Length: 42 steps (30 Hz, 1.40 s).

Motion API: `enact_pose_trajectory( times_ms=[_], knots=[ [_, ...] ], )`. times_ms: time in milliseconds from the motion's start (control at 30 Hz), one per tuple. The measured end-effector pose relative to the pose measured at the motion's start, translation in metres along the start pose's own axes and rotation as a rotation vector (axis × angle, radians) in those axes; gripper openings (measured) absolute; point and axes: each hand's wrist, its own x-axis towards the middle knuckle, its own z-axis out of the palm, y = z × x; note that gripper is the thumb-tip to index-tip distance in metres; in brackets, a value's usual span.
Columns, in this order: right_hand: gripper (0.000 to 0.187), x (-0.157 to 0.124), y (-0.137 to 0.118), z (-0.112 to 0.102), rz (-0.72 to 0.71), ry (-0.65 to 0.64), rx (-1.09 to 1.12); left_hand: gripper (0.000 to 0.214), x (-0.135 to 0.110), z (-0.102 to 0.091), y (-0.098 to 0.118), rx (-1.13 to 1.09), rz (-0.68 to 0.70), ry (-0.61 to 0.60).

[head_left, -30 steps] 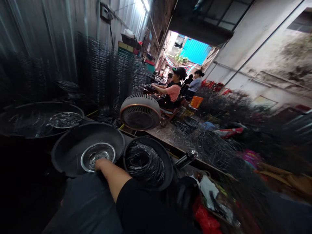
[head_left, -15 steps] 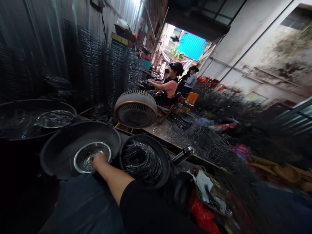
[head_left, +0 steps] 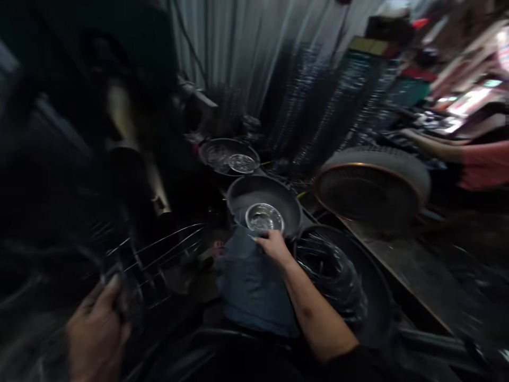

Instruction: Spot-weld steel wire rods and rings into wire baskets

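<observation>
My right hand [head_left: 271, 244] rests on my knee at the near rim of a small steel bowl [head_left: 264, 216] that sits inside a dark round basin [head_left: 263, 203]. Its fingers are curled, pinching something too small and blurred to name. At the lower left my left hand [head_left: 96, 333] is raised, its fingers closed around the end of a blurred wire frame [head_left: 159, 254] of thin metal rods. To the right of my arm a second dark basin [head_left: 342, 276] holds coiled shiny wire rings.
A third basin [head_left: 228, 155] with a metal bowl stands farther back. A round fan [head_left: 371, 183] lies beside the basins on a bench. Stacked wire grilles [head_left: 318, 106] stand against the corrugated wall. Another person's arm [head_left: 437, 146] and pink sleeve show at right.
The view has swung sharply left and down. My right hand has drawn back from inside the steel bowl to its near rim. My left hand with the wire frame has come into view.
</observation>
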Motion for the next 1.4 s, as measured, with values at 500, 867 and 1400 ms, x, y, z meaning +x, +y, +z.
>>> enact_pose_trajectory(
  times_ms=[500, 867, 1400],
  knots=[
    [0.032, -0.042, -0.092, 0.164, 0.287, -0.527, 0.825, 0.055, 0.005, -0.006, 0.000, -0.249, -0.002, 0.046],
    [0.035, -0.034, -0.100, 0.187, 0.195, -0.432, 0.981, 0.046, 0.026, 0.007, 0.004, -0.386, 0.066, -0.009],
    [0.015, -0.009, -0.141, 0.204, 0.180, -0.354, 0.978, 0.033, 0.059, 0.023, 0.032, -0.429, 0.086, -0.055]
  ],
)
